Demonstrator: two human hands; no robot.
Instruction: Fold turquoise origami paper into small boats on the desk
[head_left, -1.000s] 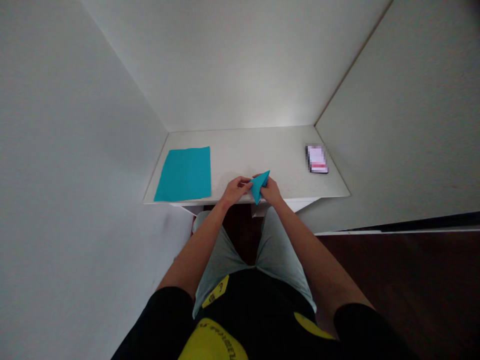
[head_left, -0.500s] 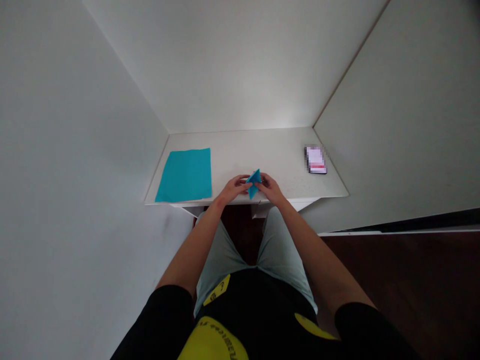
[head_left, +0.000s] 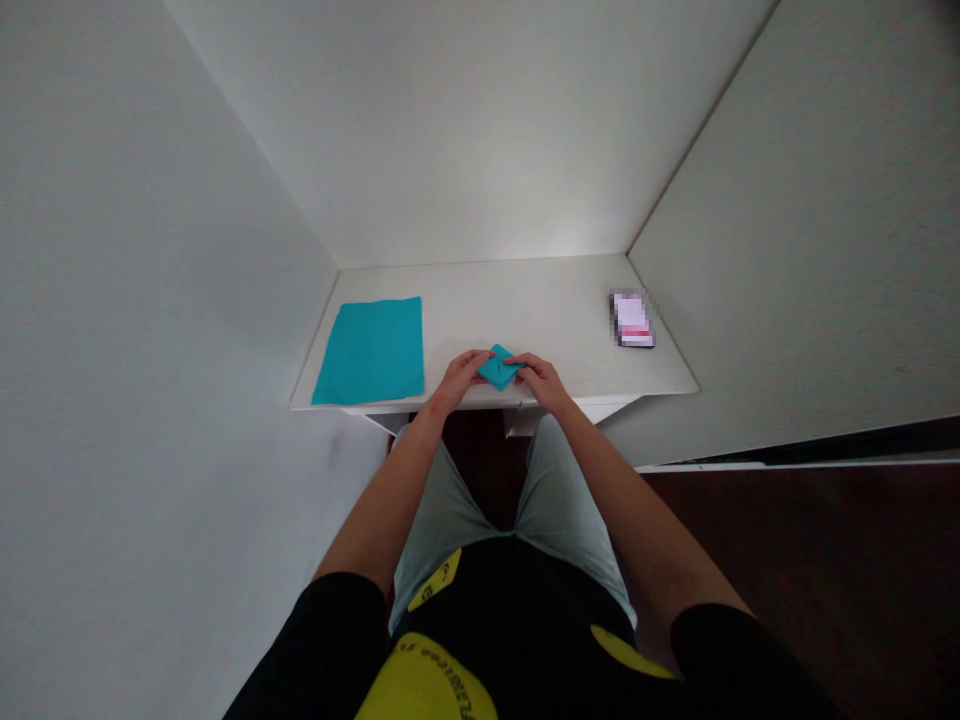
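Observation:
A small piece of folded blue paper [head_left: 499, 372] is between my two hands, close to the front edge of the white table. It shows a flattened diamond shape with a crease near its middle. My left hand [head_left: 460, 378] grips its left corner, thumb on top and the other fingers partly behind. At the right corner my right hand [head_left: 541, 376] holds it between thumb and fingers, one finger lying over the top. The fingertips under the paper are hidden.
Larger blue paper sheets [head_left: 371, 352] lie flat on the left of the white table [head_left: 525, 295]. A phone-like device with a blurred screen [head_left: 633, 320] lies at the right. White walls border the table at the left, back and right.
The folded paper has turned from a narrow, upright pointed form to a wider, flatter diamond. My left fingers have shifted slightly up and left; the right fingers now reach over its top.

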